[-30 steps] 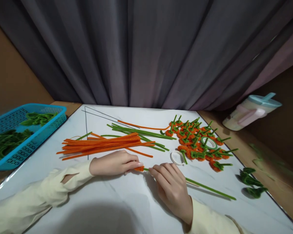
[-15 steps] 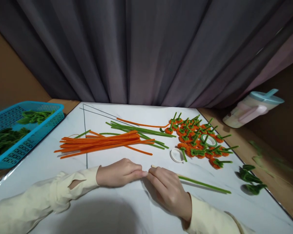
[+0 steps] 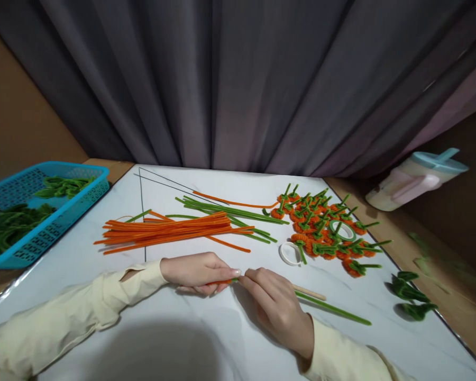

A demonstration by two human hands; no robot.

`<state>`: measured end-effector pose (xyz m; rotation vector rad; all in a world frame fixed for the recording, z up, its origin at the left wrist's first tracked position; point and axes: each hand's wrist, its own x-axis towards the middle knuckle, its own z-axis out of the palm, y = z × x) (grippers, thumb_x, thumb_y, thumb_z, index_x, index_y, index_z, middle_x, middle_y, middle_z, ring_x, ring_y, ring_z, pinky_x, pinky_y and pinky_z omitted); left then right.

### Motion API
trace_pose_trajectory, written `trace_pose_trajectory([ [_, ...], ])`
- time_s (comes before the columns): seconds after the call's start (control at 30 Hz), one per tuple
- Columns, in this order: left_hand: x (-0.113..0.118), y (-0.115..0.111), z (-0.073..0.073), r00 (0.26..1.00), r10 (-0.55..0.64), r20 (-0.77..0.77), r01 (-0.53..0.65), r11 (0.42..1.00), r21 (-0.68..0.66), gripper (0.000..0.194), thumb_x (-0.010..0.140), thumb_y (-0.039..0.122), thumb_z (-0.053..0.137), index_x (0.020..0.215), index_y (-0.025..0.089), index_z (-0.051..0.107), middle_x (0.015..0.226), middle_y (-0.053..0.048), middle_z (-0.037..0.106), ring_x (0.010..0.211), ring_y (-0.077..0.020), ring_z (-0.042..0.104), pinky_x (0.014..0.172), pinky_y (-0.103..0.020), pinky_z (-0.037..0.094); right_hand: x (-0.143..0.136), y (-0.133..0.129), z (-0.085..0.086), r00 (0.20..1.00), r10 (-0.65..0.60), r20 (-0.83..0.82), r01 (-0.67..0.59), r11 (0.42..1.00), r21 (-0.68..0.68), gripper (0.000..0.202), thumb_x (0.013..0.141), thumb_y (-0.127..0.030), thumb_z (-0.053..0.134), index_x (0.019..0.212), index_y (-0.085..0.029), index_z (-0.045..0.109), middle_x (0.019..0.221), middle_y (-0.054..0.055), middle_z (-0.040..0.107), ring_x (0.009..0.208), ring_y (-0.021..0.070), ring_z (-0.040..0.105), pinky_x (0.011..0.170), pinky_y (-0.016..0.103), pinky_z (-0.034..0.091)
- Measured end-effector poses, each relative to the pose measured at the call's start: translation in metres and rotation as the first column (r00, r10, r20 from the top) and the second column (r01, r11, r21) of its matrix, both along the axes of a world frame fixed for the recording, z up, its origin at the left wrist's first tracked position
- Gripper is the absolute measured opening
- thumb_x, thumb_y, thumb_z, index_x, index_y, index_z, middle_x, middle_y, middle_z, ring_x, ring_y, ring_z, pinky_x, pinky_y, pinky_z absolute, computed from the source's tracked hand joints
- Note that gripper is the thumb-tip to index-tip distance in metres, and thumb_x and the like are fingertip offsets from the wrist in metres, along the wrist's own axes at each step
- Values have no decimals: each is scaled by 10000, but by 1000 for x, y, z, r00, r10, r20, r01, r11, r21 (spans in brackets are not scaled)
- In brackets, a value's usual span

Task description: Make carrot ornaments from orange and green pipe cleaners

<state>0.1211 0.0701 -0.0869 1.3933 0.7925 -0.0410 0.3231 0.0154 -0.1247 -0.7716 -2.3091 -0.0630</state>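
My left hand (image 3: 200,272) is closed in a pinch on a small orange fuzzy piece (image 3: 219,282), mostly hidden by the fingers, with a bit of green at its tip. Just to its right, my right hand (image 3: 275,307) has its fingers curled, their tips close to the left thumb. A thin wooden stick (image 3: 311,292) sticks out to the right from behind the right hand. Below the stick, a long green pipe cleaner (image 3: 335,308) also runs out from that hand; its near end is hidden.
Orange pipe cleaners (image 3: 166,233) lie bundled beside green pipe cleaners (image 3: 234,209). Small orange pumpkin-like pieces (image 3: 301,217) with green stems cluster right, near a tape roll (image 3: 342,230) and white ring (image 3: 290,254). A blue basket (image 3: 79,206), green leaves (image 3: 410,291) and a cup (image 3: 412,180) flank them.
My left hand has turned, so the orange piece with its green tip now shows under the thumb. The wooden stick now extends farther right from my right hand. The view has shifted slightly.
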Motion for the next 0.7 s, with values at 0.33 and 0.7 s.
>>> trace_pose_trajectory([
  [0.33, -2, 6, -2, 998, -20, 61, 36, 959, -281, 505, 762, 662, 427, 577, 192, 413, 355, 80, 254, 240, -51, 183, 228, -185, 121, 0, 2, -3, 1000, -5, -20, 5, 1000, -17, 338, 787, 30, 385, 1059, -108, 531, 869, 103, 614, 711, 174, 495, 600, 290, 399],
  [0.7, -3, 9, -6, 997, 19, 74, 11, 925, -379, 533, 733, 660, 478, 560, 177, 334, 487, 74, 230, 345, -25, 165, 282, -151, 66, 0, 1, -3, 999, -36, -39, 35, 999, -30, 335, 768, 43, 333, 981, -121, 532, 822, 94, 592, 687, 166, 472, 589, 277, 388],
])
